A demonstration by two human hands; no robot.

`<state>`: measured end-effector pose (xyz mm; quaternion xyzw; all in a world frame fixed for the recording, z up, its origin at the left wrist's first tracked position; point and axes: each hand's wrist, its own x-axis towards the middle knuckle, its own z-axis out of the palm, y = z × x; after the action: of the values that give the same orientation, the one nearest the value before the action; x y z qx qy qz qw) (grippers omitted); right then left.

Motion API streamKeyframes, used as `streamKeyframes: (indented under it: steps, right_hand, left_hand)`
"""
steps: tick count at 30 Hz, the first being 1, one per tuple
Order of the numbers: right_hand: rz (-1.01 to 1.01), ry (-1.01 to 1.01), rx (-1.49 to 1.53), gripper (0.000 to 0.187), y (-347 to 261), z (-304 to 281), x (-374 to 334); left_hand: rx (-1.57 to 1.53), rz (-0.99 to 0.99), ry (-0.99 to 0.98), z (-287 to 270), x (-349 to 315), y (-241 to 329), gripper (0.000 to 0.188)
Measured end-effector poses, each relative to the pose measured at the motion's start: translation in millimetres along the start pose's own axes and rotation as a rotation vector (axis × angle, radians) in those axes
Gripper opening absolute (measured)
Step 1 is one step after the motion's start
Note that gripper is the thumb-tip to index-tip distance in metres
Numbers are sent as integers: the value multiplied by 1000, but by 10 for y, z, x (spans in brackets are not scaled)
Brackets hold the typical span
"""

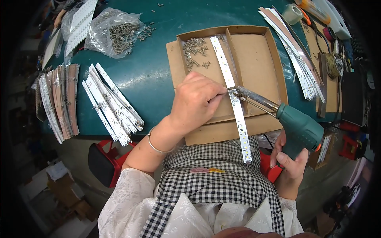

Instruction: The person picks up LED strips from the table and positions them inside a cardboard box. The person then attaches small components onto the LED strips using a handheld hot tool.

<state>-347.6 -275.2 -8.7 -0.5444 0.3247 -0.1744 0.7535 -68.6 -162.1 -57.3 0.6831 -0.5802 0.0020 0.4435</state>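
Note:
A long white LED strip board (239, 127) lies slanted across a shallow cardboard tray (258, 59), its near end sticking out past the tray's front edge over the checked apron. My left hand (195, 99) is closed in a pinch at the strip's middle; what its fingertips hold is too small to make out. In my right hand (293, 162) is a green soldering gun (302, 131), gripped by its handle. Its metal tip meets the strip right beside my left fingertips. Small metal parts (193, 47) lie loose in the tray's left compartment.
On the green table (158, 83) to the left are a pile of strip boards (109, 103) and bundled strips (59, 101). A plastic bag of small metal parts (119, 37) sits at the back left. More strips (297, 59) and a tape roll (293, 15) lie at right.

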Motion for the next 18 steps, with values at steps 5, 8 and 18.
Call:
streamKeyframes:
  steps: [5, 8, 18]
  right_hand:
    - [-153, 35, 183, 68, -21, -28, -24]
    - [-154, 52, 220, 78, 20, -174, -38]
    - [-256, 7, 298, 78, 13, -210, 21]
  left_hand:
    - [-14, -8, 6, 6, 0, -8, 14]
    - [-15, -2, 8, -5, 0, -7, 14]
    - [26, -7, -33, -135, 16, 82, 21]
